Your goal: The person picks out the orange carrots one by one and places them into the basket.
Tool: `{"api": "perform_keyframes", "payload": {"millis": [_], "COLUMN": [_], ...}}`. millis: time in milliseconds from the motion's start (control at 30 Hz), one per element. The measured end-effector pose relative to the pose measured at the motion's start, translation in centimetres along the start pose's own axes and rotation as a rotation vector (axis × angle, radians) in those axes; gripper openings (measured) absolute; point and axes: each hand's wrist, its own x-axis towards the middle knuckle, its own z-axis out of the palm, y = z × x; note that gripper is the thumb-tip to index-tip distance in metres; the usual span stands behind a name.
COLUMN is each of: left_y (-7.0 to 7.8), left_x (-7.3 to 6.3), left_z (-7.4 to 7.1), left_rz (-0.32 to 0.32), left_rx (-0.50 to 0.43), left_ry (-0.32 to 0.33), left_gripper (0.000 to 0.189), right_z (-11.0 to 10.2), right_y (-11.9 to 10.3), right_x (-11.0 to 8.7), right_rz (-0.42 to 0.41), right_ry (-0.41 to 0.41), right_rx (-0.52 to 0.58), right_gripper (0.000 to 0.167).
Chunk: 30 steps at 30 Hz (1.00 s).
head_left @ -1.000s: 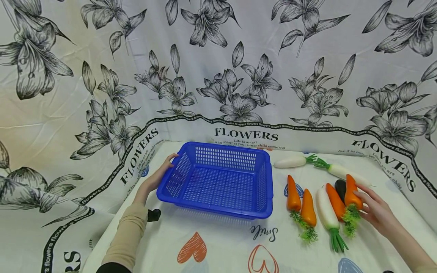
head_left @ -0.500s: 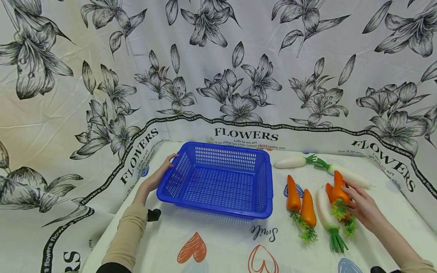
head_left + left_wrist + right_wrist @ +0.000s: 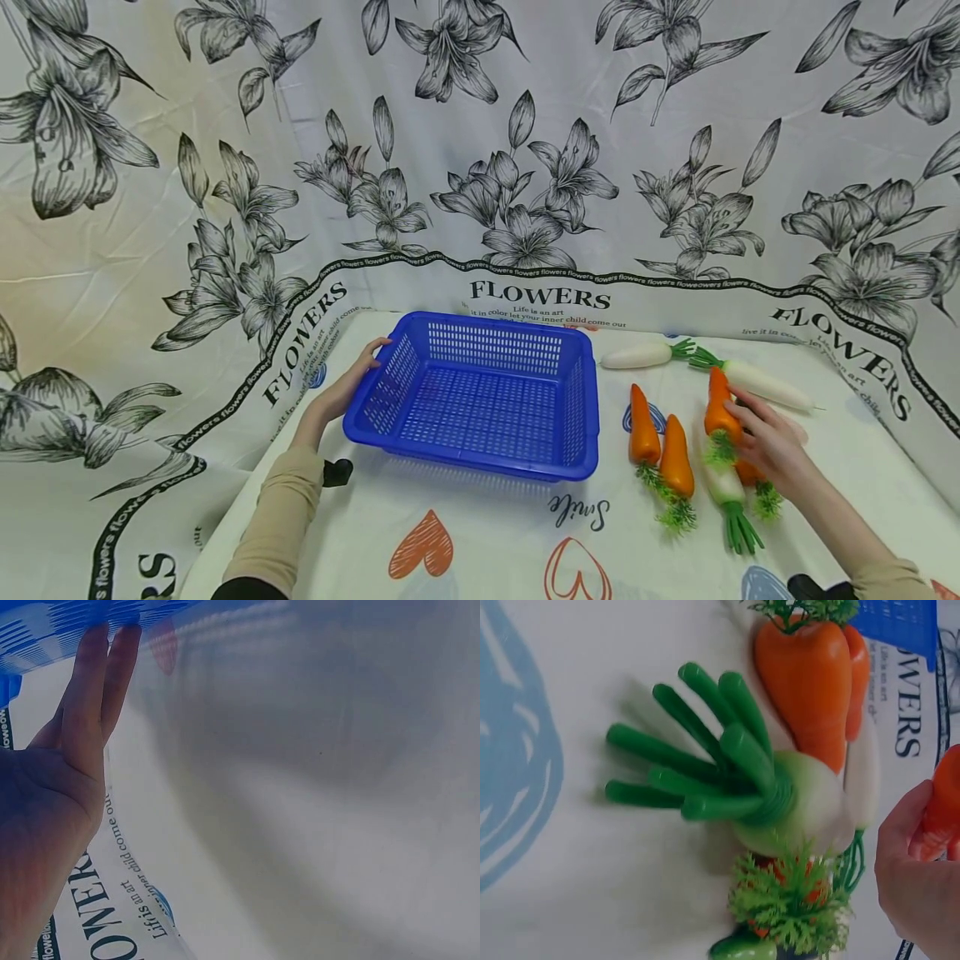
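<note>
In the head view my left hand (image 3: 348,387) holds the left rim of a blue plastic basket (image 3: 587,408), which has nothing in it. The left wrist view has two straight fingers (image 3: 84,690) against the basket's slotted wall; the thumb is hard to make out. My right hand (image 3: 772,446) grips an orange carrot (image 3: 718,396), its leafy top hanging over a white radish (image 3: 723,483). Another carrot (image 3: 750,472) lies partly hidden beneath that hand. In the right wrist view the gripped carrot (image 3: 945,806) is cut off at the frame's edge.
Two carrots (image 3: 643,429) (image 3: 677,458) lie side by side right of the basket. Farther back are two white radishes (image 3: 637,357) (image 3: 765,385). A dark thing with a green end (image 3: 742,946) shows in the right wrist view. A flower-printed curtain (image 3: 525,208) hangs behind the table.
My right hand has lifted the carrot from the right of the pile and carried it left, now over the near radish. The dark thing beside it is hidden now. My left hand stays put.
</note>
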Motion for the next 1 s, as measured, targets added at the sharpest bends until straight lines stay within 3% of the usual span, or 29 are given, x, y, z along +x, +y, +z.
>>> {"api": "perform_keyframes", "payload": {"millis": [233,433,600,733,1000], "left_y": [0.0,0.0,0.1,0.0,-0.1], "left_x": [0.0,-0.1,-0.2,-0.2,-0.1], "left_z": [-0.1,-0.1,0.0,0.0,-0.1], "left_rz": [-0.021,-0.021,-0.006,-0.011,-0.011], "left_rx": [-0.009,-0.005,0.002,-0.012,-0.019], "left_ry": [-0.008,-0.007,-0.002,0.0,-0.003], "left_gripper": [0.051,0.05,0.05,0.049,0.049], "right_z": [1.5,2.6,3.8,5.0,7.7], "right_y": [0.2,0.2,0.3,0.4,0.8], "right_x": [0.5,0.8,1.2,1.6,2.2], "right_rz": [0.03,0.017,0.043,0.071,0.136], "right_ry": [0.003,-0.047,-0.052,-0.035,-0.021], "right_rx": [-0.023,-0.006,0.025,-0.026,-0.032], "right_gripper": [0.034,0.042,0.055,0.062,0.055]}}
